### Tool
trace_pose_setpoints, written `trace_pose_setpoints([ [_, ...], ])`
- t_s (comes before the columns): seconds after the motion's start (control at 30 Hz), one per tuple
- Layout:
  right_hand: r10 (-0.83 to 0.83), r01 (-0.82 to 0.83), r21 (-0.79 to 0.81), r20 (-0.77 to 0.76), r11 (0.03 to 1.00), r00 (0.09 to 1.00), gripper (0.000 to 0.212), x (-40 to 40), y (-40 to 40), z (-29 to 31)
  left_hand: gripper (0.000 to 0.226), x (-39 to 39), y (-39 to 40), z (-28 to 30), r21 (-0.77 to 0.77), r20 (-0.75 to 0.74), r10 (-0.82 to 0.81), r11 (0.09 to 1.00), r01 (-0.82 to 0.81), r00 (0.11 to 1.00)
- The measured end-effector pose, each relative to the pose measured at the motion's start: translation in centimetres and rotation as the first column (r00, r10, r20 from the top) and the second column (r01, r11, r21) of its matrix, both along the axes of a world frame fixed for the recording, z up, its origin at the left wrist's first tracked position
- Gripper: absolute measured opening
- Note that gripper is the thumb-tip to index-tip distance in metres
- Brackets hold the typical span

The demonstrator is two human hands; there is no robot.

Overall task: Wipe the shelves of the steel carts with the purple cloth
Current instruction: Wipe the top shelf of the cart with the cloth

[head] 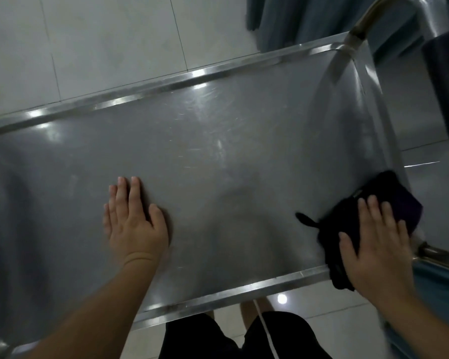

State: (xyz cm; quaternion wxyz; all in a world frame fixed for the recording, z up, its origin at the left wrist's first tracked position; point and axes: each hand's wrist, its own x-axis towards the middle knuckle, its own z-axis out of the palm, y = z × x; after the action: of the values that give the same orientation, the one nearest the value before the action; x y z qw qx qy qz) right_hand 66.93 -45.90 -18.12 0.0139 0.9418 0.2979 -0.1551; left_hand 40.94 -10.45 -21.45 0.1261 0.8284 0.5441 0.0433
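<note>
Wiping the cart's top shelf (192, 151)

Left hand (134, 224) lay flat, bracing; right hand (373, 237), fingers spread, pressed the purple cloth (347, 216) at lower right.

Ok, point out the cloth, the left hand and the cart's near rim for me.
cloth (410, 203): head view, on its bare purple fold beyond the fingertips.
left hand (134, 224): head view, on the back of the hand.
near rim (244, 288): head view, on the bright steel edge.
</note>
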Motion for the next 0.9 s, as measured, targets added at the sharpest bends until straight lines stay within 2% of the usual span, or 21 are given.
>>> trace_pose_setpoints([
  [0.17, 0.138, -0.153, 0.153, 0.103, 0.976, 0.985, 0.072, 5.7, 12.2, -1.0, 0.072, -0.1, 0.1, 0.1, -0.009, -0.015, -0.006, 1.0, 0.005, 1.0],
  [0.33, 0.088, -0.097, 0.174, 0.062, 0.98, 0.994, 0.079, 14.2, 26.4, -1.5, 0.073, 0.2, 0.4, 0.1, -0.014, -0.016, 0.006, 1.0, -0.006, 1.0],
  [0.47, 0.049, -0.055, 0.147, 0.048, 0.988, 0.998, 0.08, 16.1, 30.6, -1.6, 0.072, 0.2, 0.7, 0.0, -0.006, 0.004, 0.026, 1.0, -0.026, 1.0],
  [0.57, 0.112, -0.116, 0.161, 0.03, 0.98, 0.993, 0.079, 13.8, 28.0, -1.4, 0.073, 0.2, 0.6, 0.0, -0.003, 0.0, 0.03, 1.0, -0.03, 1.0],
  [0.67, 0.175, -0.186, 0.211, 0.068, 0.96, 0.982, 0.073, 7.4, 21.2, -1.1, 0.074, 0.2, 0.5, 0.2, -0.002, -0.012, 0.024, 1.0, -0.024, 1.0],
  [0.8, 0.218, -0.225, 0.136, 0.059, 0.965, 0.974, 0.074, -4.6, 8.8, -0.8, 0.074, 0.2, 0.4, 0.2, -0.003, -0.025, 0.022, 1.0, -0.022, 0.999],
  [0.9, 0.247, -0.249, 0.086, 0.033, 0.965, 0.968, 0.075, -9.3, 4.3, -0.9, 0.073, 0.1, 0.1, 0.1, -0.005, -0.052, 0.007, 1.0, -0.007, 0.999],
])
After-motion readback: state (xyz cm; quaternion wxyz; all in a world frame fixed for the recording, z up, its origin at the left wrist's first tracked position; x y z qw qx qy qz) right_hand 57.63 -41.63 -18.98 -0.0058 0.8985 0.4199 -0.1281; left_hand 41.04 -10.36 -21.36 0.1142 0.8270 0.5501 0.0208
